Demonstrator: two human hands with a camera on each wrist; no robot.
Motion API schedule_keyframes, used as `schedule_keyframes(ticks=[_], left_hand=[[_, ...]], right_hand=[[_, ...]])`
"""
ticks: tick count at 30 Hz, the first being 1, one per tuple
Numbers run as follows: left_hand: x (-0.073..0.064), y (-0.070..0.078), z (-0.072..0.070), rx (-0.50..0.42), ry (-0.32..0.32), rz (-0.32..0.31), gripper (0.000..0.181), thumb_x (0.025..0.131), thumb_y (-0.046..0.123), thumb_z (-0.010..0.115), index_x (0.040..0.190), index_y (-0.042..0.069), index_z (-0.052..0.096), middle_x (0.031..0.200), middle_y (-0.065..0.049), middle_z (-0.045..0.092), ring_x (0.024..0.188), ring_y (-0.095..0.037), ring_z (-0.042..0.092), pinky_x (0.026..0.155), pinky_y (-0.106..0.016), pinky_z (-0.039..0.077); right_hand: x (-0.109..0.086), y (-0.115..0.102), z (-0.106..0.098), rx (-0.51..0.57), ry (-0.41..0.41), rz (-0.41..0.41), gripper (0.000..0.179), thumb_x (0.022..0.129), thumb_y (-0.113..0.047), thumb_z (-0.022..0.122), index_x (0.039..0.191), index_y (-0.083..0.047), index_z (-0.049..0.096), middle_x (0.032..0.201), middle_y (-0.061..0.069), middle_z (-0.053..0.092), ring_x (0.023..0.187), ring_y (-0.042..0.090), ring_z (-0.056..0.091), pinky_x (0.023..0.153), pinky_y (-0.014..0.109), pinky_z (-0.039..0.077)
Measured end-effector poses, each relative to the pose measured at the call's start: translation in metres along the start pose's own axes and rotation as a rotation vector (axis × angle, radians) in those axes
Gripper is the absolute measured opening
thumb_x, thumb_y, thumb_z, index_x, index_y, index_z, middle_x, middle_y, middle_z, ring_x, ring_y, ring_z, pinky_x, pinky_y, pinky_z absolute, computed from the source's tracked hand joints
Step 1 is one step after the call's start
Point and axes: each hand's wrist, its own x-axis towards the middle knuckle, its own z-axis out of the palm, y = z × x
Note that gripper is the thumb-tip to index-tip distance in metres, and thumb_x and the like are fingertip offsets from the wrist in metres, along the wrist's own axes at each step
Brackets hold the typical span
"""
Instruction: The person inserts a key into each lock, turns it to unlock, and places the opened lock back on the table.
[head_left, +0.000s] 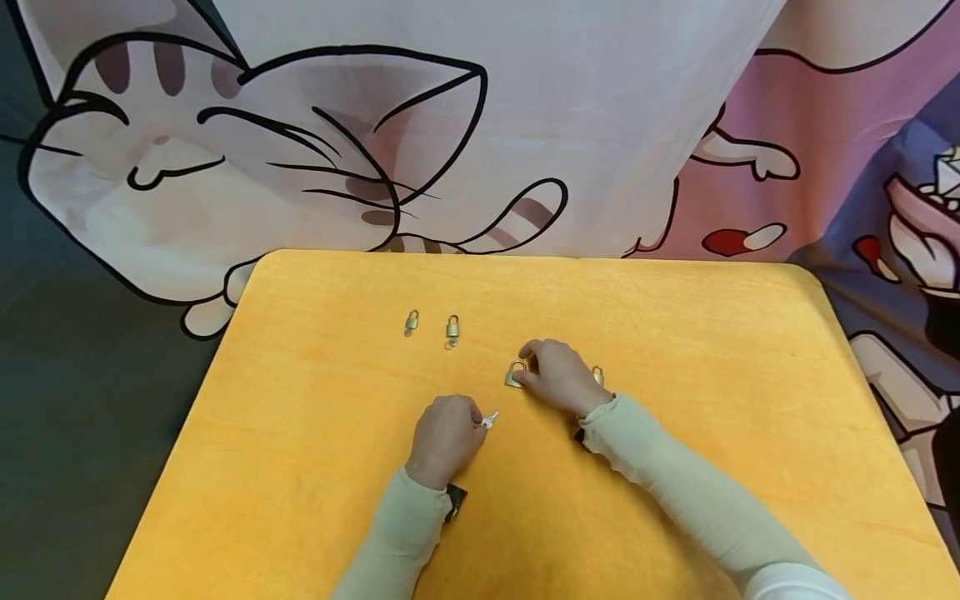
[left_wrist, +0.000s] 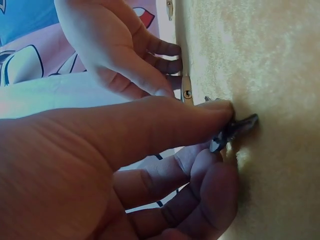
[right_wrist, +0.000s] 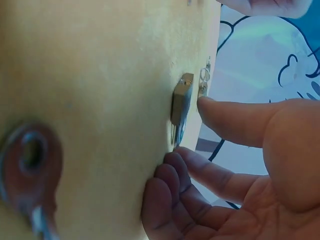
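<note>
My left hand (head_left: pixel 447 437) pinches a small silver key (head_left: pixel 490 420) between thumb and fingers, low over the table. In the left wrist view the key (left_wrist: pixel 235 129) looks dark and partly covered by the thumb. A brass padlock (head_left: pixel 515 374) with its shackle toward the back lies flat on the table, to the right of and beyond that key. My right hand (head_left: pixel 561 377) reaches over this padlock. Its thumb overlaps the body and its fingertips rest by the shackle, as the right wrist view shows around the padlock (right_wrist: pixel 182 102).
Two smaller padlocks, one at the left (head_left: pixel 412 321) and one beside it (head_left: pixel 452 328), lie farther back with keys attached. Another padlock (head_left: pixel 597 375) is partly hidden behind the right wrist. A blurred key (right_wrist: pixel 32 165) lies close to the right wrist camera. The yellow table (head_left: pixel 300 467) meets a printed curtain (head_left: pixel 600 125).
</note>
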Motion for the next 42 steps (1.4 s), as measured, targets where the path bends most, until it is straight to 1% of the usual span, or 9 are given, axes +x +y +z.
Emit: schedule_keyframes(ticks=[6, 9, 16, 19, 25, 30, 35, 39, 42], left_hand=[[0.000, -0.001, 0.001, -0.029, -0.012, 0.006, 0.020, 0.083, 0.015, 0.082, 0.067, 0.014, 0.071, 0.063, 0.005, 0.062, 0.049, -0.007, 0.051, 0.050, -0.026, 0.047], [0.000, -0.002, 0.002, -0.054, 0.000, 0.018, 0.021, 0.084, 0.015, 0.081, 0.067, 0.016, 0.069, 0.063, 0.007, 0.060, 0.050, -0.006, 0.049, 0.050, -0.025, 0.046], [0.004, -0.004, 0.003, -0.153, 0.112, 0.048, 0.018, 0.082, 0.010, 0.077, 0.068, 0.017, 0.069, 0.062, 0.009, 0.061, 0.052, -0.005, 0.051, 0.052, -0.023, 0.046], [0.006, -0.007, 0.003, -0.229, 0.142, 0.042, 0.016, 0.080, 0.009, 0.077, 0.068, 0.017, 0.070, 0.061, 0.010, 0.062, 0.052, -0.004, 0.052, 0.053, -0.023, 0.046], [0.011, -0.012, 0.000, -0.388, 0.147, 0.040, 0.013, 0.081, 0.008, 0.077, 0.071, 0.016, 0.073, 0.068, 0.007, 0.070, 0.054, -0.002, 0.059, 0.054, -0.024, 0.050], [0.014, -0.014, 0.000, -0.494, 0.136, 0.031, 0.013, 0.082, 0.008, 0.078, 0.073, 0.016, 0.074, 0.084, 0.004, 0.076, 0.063, -0.005, 0.066, 0.060, -0.025, 0.053], [0.016, -0.012, 0.000, -0.609, 0.142, 0.027, 0.014, 0.082, 0.007, 0.079, 0.073, 0.016, 0.073, 0.088, 0.006, 0.077, 0.076, -0.012, 0.070, 0.067, -0.028, 0.055], [0.017, -0.009, 0.000, -0.770, 0.133, 0.018, 0.009, 0.085, 0.006, 0.078, 0.079, 0.012, 0.074, 0.089, 0.002, 0.077, 0.083, -0.014, 0.073, 0.074, -0.029, 0.057], [0.019, -0.008, 0.000, -0.887, 0.128, 0.006, 0.005, 0.087, 0.004, 0.076, 0.083, 0.006, 0.074, 0.089, -0.004, 0.077, 0.084, -0.018, 0.075, 0.077, -0.030, 0.058]], right_hand=[[0.002, -0.004, 0.007, -0.054, 0.022, 0.015, 0.036, 0.092, -0.029, 0.075, 0.117, -0.005, 0.068, 0.095, 0.006, 0.065, 0.083, 0.020, 0.061, 0.076, 0.038, 0.052], [0.003, -0.006, 0.009, -0.067, 0.026, 0.021, 0.034, 0.092, -0.030, 0.075, 0.116, -0.006, 0.068, 0.093, 0.004, 0.063, 0.081, 0.019, 0.058, 0.074, 0.038, 0.051], [0.002, -0.006, 0.011, -0.012, 0.037, 0.025, 0.028, 0.090, -0.026, 0.078, 0.108, -0.007, 0.066, 0.088, 0.004, 0.058, 0.077, 0.019, 0.054, 0.070, 0.036, 0.047], [0.001, -0.006, 0.011, 0.044, 0.053, 0.019, 0.026, 0.090, -0.022, 0.078, 0.105, -0.009, 0.063, 0.084, 0.002, 0.060, 0.073, 0.018, 0.054, 0.067, 0.034, 0.046], [-0.003, -0.005, 0.011, 0.157, 0.063, 0.025, 0.022, 0.092, -0.016, 0.075, 0.107, -0.009, 0.060, 0.079, -0.002, 0.065, 0.067, 0.014, 0.057, 0.065, 0.032, 0.046], [-0.004, -0.004, 0.011, 0.193, 0.047, -0.011, 0.029, 0.091, -0.014, 0.076, 0.116, -0.006, 0.065, 0.083, -0.003, 0.066, 0.072, 0.011, 0.059, 0.071, 0.032, 0.050], [-0.004, -0.002, 0.013, 0.202, 0.027, -0.063, 0.029, 0.089, -0.009, 0.077, 0.116, -0.005, 0.069, 0.085, -0.004, 0.066, 0.075, 0.010, 0.059, 0.073, 0.032, 0.051], [-0.005, -0.001, 0.014, 0.208, 0.059, -0.048, 0.029, 0.086, -0.008, 0.079, 0.113, -0.008, 0.069, 0.082, -0.004, 0.066, 0.073, 0.010, 0.059, 0.072, 0.032, 0.050], [-0.007, 0.001, 0.011, 0.274, 0.096, -0.012, 0.031, 0.085, -0.007, 0.080, 0.113, -0.010, 0.069, 0.081, -0.003, 0.068, 0.072, 0.011, 0.061, 0.072, 0.033, 0.050]])
